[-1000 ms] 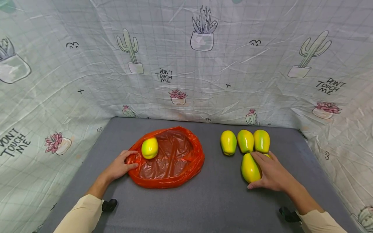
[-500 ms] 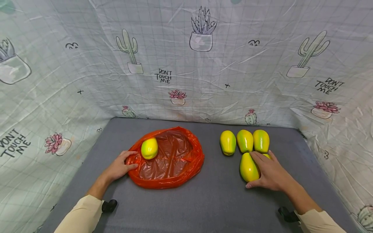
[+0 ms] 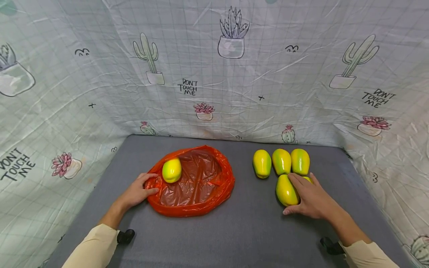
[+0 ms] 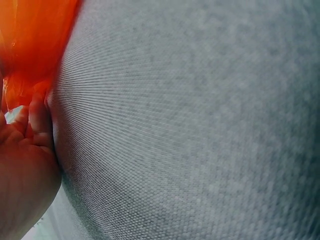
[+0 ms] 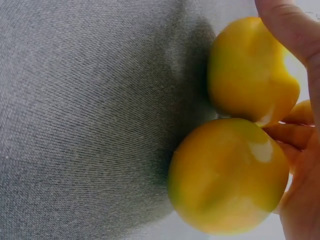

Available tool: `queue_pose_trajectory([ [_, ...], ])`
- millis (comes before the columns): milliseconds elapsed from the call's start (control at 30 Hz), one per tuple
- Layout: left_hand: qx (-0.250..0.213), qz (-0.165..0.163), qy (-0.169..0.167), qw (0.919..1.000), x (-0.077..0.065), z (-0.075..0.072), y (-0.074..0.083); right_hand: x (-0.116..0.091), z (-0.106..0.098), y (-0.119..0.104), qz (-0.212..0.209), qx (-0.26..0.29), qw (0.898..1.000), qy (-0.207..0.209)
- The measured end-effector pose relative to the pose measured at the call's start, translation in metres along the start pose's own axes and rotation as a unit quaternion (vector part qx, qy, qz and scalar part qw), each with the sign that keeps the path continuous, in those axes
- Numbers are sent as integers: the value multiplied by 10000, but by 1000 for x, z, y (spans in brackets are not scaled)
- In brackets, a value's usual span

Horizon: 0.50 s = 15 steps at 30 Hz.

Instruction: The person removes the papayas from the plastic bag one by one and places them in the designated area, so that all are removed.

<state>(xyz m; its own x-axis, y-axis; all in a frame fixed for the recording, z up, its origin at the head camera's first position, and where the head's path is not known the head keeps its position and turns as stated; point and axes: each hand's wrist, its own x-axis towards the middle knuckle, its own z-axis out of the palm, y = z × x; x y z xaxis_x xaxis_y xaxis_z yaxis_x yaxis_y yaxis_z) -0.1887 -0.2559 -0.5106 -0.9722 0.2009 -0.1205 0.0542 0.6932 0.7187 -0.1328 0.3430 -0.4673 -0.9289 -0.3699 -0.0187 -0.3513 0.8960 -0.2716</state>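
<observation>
A red plastic bag lies spread on the grey table with its mouth facing up. One yellow-green papaya sits inside it at the left. My left hand pinches the bag's left rim; in the left wrist view its fingers are against the orange-looking plastic. My right hand holds a papaya, with the thumb on its near side and the fingers over its far side. A second papaya lies under the palm, mostly hidden in the head view.
Behind the right hand stands a row of papayas: a left one, a middle one and a right one. Cactus-printed cloth walls in the grey table at the back and sides.
The papaya at my right hand has shifted slightly away from me and a little to the left. My left hand and the bag stay where they were.
</observation>
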Motion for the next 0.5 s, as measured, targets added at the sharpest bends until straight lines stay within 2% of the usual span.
queue_pose_trajectory([
  [233,-16,16,9,10000,0,0,-2,2,-6,-4,42,99,9999,31],
  [500,-28,35,29,10000,2,0,-5,6,-11,-8,94,602,9978,245],
])
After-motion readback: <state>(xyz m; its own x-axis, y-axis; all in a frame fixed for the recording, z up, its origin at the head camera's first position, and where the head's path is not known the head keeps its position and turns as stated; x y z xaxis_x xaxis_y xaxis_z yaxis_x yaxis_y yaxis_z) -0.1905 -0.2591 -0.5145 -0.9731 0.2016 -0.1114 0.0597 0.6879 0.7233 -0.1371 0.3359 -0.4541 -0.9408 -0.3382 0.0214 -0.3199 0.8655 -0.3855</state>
